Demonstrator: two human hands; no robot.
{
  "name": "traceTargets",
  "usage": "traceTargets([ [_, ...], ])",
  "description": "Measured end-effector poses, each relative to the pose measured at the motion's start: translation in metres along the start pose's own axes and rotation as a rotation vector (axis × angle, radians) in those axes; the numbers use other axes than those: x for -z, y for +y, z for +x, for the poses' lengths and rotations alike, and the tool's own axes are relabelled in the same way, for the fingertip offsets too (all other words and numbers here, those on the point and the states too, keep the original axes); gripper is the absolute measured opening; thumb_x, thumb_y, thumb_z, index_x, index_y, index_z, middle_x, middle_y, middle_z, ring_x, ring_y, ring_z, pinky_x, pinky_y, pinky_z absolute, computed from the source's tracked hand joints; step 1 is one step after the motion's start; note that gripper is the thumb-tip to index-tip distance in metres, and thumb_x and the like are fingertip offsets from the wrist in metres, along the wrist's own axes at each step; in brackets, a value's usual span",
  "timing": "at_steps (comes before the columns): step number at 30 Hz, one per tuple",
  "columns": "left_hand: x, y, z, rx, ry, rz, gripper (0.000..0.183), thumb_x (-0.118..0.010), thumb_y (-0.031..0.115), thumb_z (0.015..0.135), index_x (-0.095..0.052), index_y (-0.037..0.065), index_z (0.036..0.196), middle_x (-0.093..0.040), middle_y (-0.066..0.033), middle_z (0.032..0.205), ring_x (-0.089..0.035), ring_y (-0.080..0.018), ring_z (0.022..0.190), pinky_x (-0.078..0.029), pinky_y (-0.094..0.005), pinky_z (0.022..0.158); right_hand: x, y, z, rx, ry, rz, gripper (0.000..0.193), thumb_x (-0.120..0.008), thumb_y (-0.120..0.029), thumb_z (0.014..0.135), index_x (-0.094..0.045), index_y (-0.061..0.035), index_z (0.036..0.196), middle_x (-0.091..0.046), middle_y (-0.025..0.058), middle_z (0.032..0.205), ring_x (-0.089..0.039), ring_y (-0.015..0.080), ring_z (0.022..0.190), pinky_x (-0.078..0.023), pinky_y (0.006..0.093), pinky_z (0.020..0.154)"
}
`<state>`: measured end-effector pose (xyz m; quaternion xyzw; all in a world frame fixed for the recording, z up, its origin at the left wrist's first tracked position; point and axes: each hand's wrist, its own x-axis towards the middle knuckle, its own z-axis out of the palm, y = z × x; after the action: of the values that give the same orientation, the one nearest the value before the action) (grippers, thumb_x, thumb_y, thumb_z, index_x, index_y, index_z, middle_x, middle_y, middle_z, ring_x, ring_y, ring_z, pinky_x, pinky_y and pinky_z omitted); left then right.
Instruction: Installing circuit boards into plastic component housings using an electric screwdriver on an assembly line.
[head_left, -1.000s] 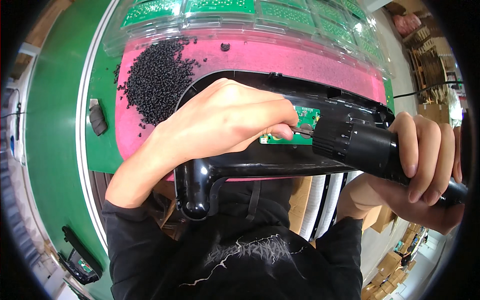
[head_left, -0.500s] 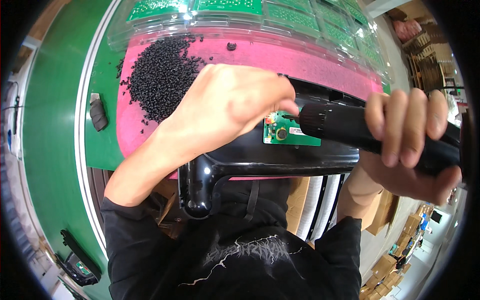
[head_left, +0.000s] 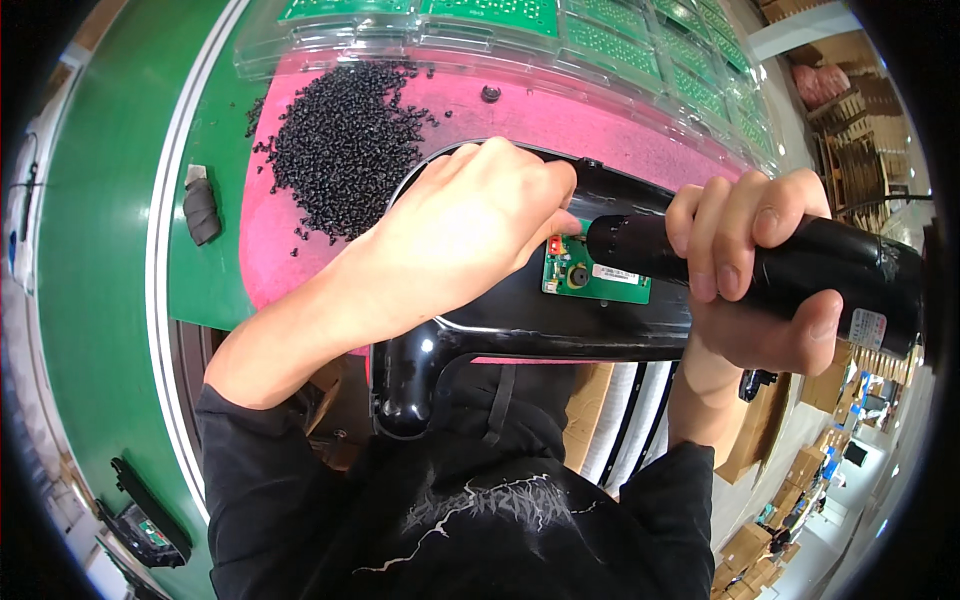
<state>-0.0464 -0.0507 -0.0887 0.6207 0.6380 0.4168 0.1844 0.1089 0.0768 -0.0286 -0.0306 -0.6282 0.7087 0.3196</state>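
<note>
My right hand [head_left: 745, 255] is wrapped round the body of a black electric screwdriver [head_left: 640, 245], which lies nearly level and has its nose toward the left. My left hand [head_left: 485, 215] pinches close to the screwdriver's nose; whatever is between the fingertips is too small or hidden to make out. Just below both sits a green circuit board [head_left: 612, 291] with a round dark component and a white label. The board rests in a glossy black plastic housing [head_left: 570, 338]. My left hand and forearm cover part of the housing, and the screwdriver's tip is hardly visible.
A heap of small black screws [head_left: 345, 150] lies on the pink mat [head_left: 530, 125], with a small black ring [head_left: 490, 94] nearby. Clear plastic trays [head_left: 600, 62] of green boards stand at the back. A dark wrapped tool [head_left: 201, 212] lies left on the green table [head_left: 105, 300].
The screwdriver in my right hand has moved left, closer to my left fingertips, and its bit now hardly shows. The whole view has shifted slightly. My left hand keeps its pinch.
</note>
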Motion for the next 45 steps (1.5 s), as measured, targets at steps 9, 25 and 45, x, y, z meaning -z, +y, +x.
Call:
traceTargets([
  [9, 0.010, 0.005, -0.004, 0.078, -0.124, 0.132, 0.019, -0.066, 0.018, 0.088, -0.061, 0.001, 0.083, -0.061, -0.0174, 0.068, -0.063, -0.0375, 0.069, -0.048, -0.0470, 0.062, -0.026, 0.008, 0.009, -0.094, 0.092, -0.173, 0.052, -0.062, -0.056, 0.084, -0.049, -0.0064, 0.096, -0.045, -0.0041, 0.061, -0.040, 0.0075, 0.049, -0.036, 0.0265, 0.056],
  [25, 0.011, 0.007, 0.005, -0.194, -0.111, -0.122, 0.015, -0.072, 0.009, 0.081, -0.062, 0.002, 0.089, -0.066, -0.0094, 0.070, -0.066, -0.0270, 0.061, -0.048, -0.0338, 0.053, 0.002, -0.040, -0.008, 0.176, 0.111, 0.392, 0.041, -0.071, -0.039, 0.076, -0.050, -0.0089, 0.096, -0.053, -0.0043, 0.066, -0.051, 0.0079, 0.057, -0.038, 0.0253, 0.067],
  [45, 0.009, 0.012, -0.001, -0.147, -0.101, 0.233, 0.018, -0.064, 0.007, 0.084, -0.061, 0.007, 0.102, -0.064, -0.0088, 0.085, -0.066, -0.0297, 0.079, -0.050, -0.0409, 0.060, -0.018, -0.011, -0.021, 0.010, -0.123, 0.135, 0.049, -0.069, -0.051, 0.084, -0.047, -0.0094, 0.096, -0.052, -0.0030, 0.066, -0.047, 0.0088, 0.049, -0.038, 0.0264, 0.055],
])
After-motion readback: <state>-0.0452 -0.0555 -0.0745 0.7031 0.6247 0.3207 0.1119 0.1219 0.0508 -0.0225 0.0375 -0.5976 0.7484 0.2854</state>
